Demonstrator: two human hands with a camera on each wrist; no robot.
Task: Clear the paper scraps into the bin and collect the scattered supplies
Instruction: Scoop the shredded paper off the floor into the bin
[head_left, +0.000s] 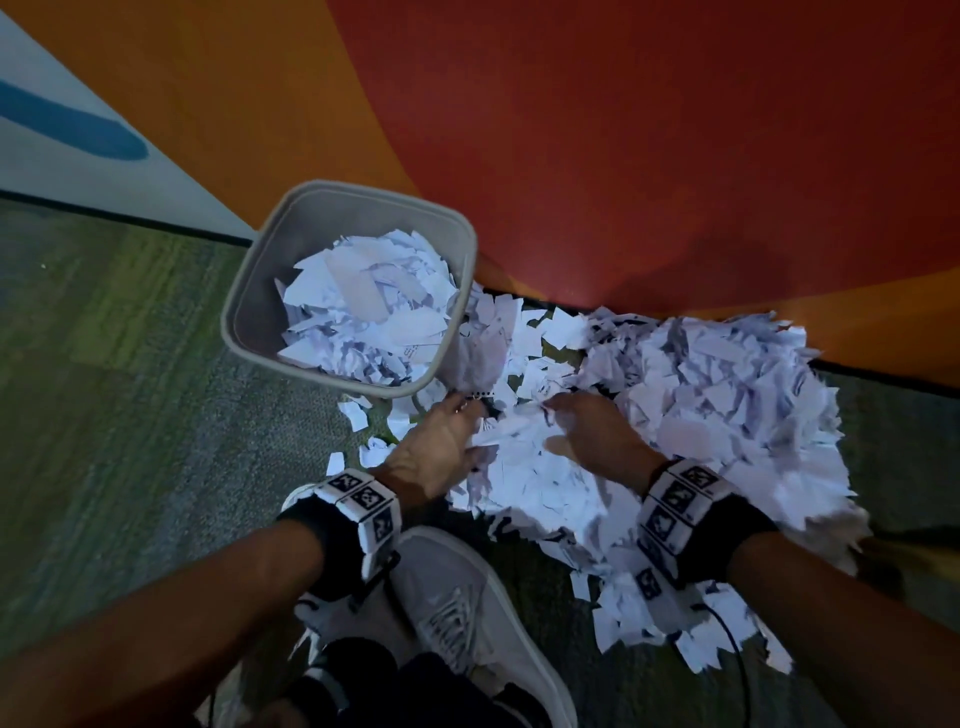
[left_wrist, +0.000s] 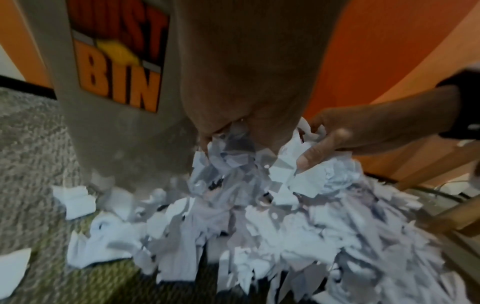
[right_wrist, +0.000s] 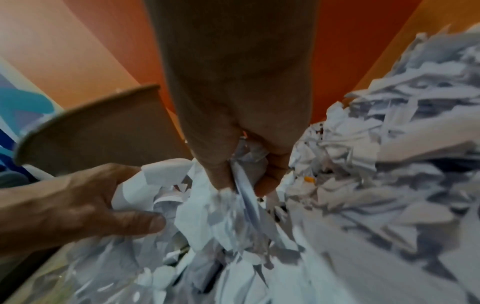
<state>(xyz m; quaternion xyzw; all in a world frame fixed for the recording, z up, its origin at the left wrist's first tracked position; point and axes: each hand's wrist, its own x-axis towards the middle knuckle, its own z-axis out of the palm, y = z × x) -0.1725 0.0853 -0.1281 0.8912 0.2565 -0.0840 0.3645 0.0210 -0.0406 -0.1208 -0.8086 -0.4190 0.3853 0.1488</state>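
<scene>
A grey bin (head_left: 248, 291), about half full of white scraps, stands on the carpet by the wall; its side (left_wrist: 116, 133) bears an orange "BIN" label. A big heap of torn white paper scraps (head_left: 717, 395) spreads to the right of it. My left hand (head_left: 465, 418) and right hand (head_left: 558, 415) are down in the near edge of the heap, facing each other. In the right wrist view the left hand (right_wrist: 124, 207) curls round a bunch of scraps and the right hand (right_wrist: 242, 185) pinches scraps between fingers and thumb. The fingertips are partly buried in paper.
An orange and red wall (head_left: 623, 156) runs just behind the bin and heap. My grey shoe (head_left: 457, 613) stands on the green-grey carpet (head_left: 130, 389) below the hands. Wooden legs (left_wrist: 454, 216) stand at the heap's right. A small orange bit (right_wrist: 309, 179) shows among the scraps.
</scene>
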